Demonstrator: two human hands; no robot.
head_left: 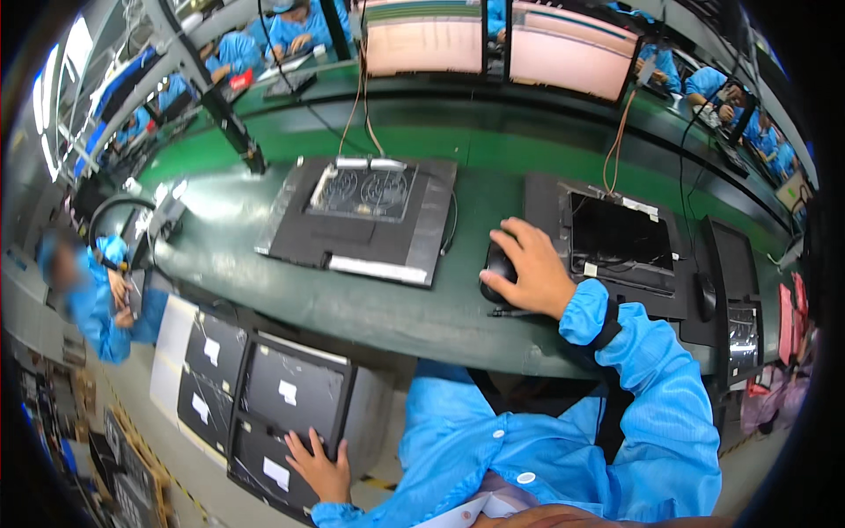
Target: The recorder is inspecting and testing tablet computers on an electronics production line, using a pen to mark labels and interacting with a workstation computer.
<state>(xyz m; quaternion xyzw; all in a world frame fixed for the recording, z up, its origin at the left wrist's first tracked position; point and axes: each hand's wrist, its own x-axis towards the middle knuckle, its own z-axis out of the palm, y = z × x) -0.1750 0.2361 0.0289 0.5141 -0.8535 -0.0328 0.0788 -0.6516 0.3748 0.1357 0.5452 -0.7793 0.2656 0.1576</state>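
My right hand (pixel 532 271) rests on a black computer mouse (pixel 500 267) on the green workbench, thumb and fingers around it. Down at the lower left, my left hand (pixel 322 468) lies with fingers spread at the edge of a black tray (pixel 339 400) holding dark flat panels. One such panel (pixel 286 389) bears a white label. On the bench to the left sits a black fixture (pixel 370 242) with a dark panel showing round shapes (pixel 362 192). To the right of my right hand, a dark screen panel (pixel 620 231) lies on a second black pad.
Two lit monitors (pixel 426 40) stand at the back of the bench. Cables hang from the frame above. Another black mouse (pixel 705 297) and a long black tray (pixel 732 255) lie at the right. A person in blue (pixel 97 290) sits at the far left; others work beyond the bench.
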